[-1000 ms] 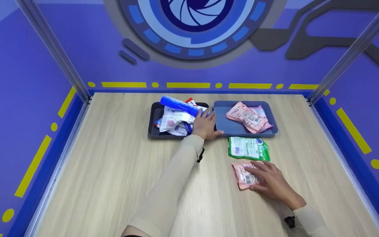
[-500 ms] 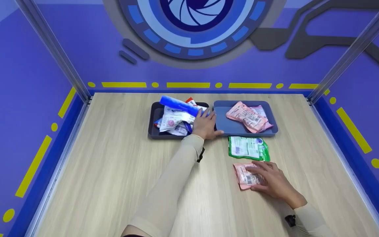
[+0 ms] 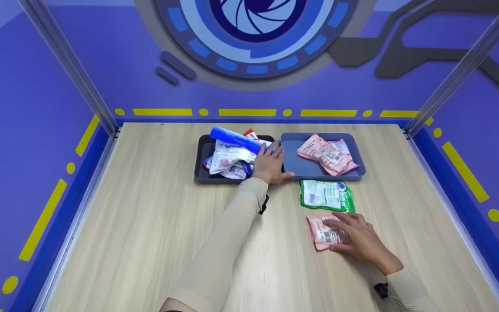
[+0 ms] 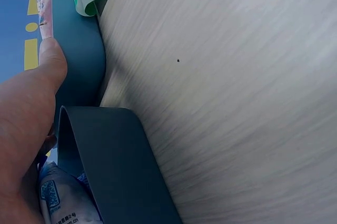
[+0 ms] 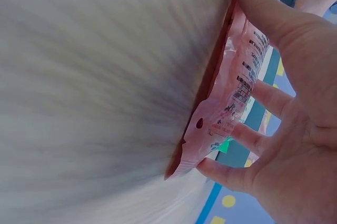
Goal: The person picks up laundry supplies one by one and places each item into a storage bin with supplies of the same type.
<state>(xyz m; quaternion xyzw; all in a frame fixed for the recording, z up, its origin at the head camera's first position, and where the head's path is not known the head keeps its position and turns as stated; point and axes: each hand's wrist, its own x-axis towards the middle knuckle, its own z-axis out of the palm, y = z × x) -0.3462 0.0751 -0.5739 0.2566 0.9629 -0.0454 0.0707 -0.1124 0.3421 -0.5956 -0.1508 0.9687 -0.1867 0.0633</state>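
In the head view my left hand (image 3: pixel 269 164) rests across the right end of the dark grey tray (image 3: pixel 202 175), fingers spread near a bright blue strip-shaped pack (image 3: pixel 234 138) and thumb pointing at the blue-grey tray. White packets (image 3: pixel 228 158) lie heaped beside it. A pink packet (image 3: pixel 321 232) lies on the table under my right hand (image 3: pixel 360 238). The right wrist view shows the thumb along the near edge of this pink packet (image 5: pixel 226 92), with extended fingertips touching its printed face. Just beyond it lies a green-and-white packet (image 3: pixel 325 195).
The blue-grey tray (image 3: pixel 295 167) stands beside the dark one and contains a few pink packets (image 3: pixel 325 154) toward its right side. Blue-purple panels (image 3: pixel 115 65) enclose the wooden table (image 3: pixel 154 225) at the back and sides.
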